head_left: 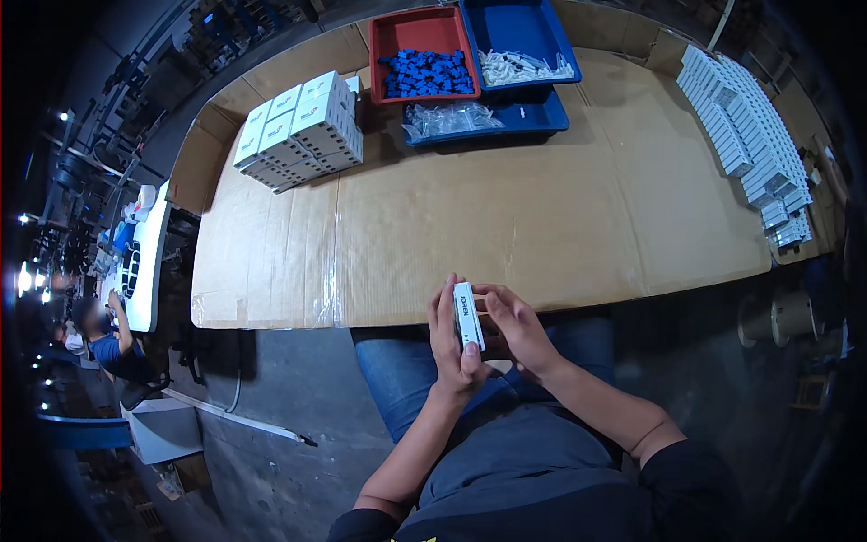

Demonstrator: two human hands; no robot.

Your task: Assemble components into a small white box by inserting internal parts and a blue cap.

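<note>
My left hand [445,348] is closed round a small, narrow white box [466,316] with dark print on its side, held above my lap near the table's front edge. The thumb lies along the lower end of the box. Close against the box's right side is my right hand [524,339], its fingers apart and its thumb raised off the box. Some of its fingertips reach toward the box's far end; whether they press on it I cannot tell.
On the cardboard-covered table [452,226] a stack of white boxes [298,126] stands back left. Trays hold blue parts [424,74], white parts [524,68] and clear bags [452,117]. Rows of small white boxes [750,135] line the right side. Another person [117,348] sits far left.
</note>
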